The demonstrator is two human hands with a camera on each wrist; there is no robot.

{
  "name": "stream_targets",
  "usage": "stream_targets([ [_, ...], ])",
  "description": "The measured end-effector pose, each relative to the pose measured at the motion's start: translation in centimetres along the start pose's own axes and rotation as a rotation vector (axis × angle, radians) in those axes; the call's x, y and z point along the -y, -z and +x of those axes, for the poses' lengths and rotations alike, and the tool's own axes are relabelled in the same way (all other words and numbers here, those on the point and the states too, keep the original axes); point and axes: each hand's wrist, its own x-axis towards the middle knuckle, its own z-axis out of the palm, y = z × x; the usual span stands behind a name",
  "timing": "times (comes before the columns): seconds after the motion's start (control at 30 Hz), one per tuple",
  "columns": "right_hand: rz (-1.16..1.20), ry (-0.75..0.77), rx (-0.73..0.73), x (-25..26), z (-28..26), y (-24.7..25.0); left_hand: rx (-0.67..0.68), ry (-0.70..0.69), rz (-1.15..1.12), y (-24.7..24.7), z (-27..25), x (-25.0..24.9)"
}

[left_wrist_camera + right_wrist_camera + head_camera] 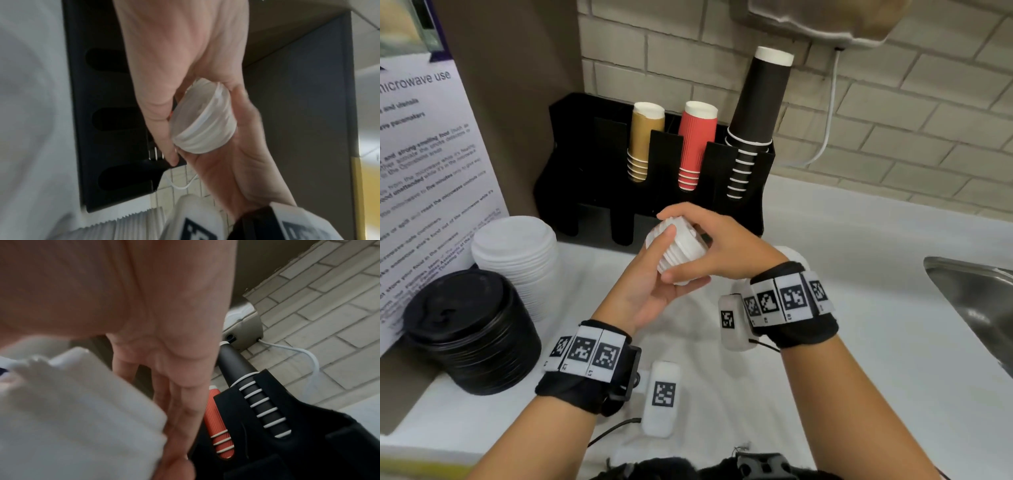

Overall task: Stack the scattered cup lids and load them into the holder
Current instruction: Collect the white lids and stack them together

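Small stack of white lids [678, 249], nested, tilted, held off the tabletop [859, 308], just before black holder [592, 171].

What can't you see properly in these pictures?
- Lid stack: head view, the left hand and right hand cover its sides, so the lids can't be counted.
- Holder lower slots: head view, too dark to see inside.
- Sign: head view, cut off at the left edge, small print blurred.
- Sink: head view, cut off at the right edge.
- Right wrist view: palm fills most of it, lids blurred.
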Motion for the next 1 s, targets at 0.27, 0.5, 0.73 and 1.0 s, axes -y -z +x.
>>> stream_targets([
  [0.27, 0.062, -0.017, 0.012, 0.1, 1.2, -1.1, 0.008, 0.075, 0.015, 2.5, -0.1, -1.4],
  [0.5, 0.108, 0.0, -0.045, 0.1, 2.1, -2.6, 0.056, 0.061, -0.042, 3.7, 0.2, -2.1],
  [0.73, 0.105, -0.008, -0.047, 0.1, 2.2, -3.0, 0.086, 0.114, -0.055, 4.3, 0.4, -2.4],
  [1.0, 0.07, -0.035, 0.023, -0.1, 2.2, -1.9, 0.083, 0.117, 0.048, 3.8, 0.5, -2.3],
])
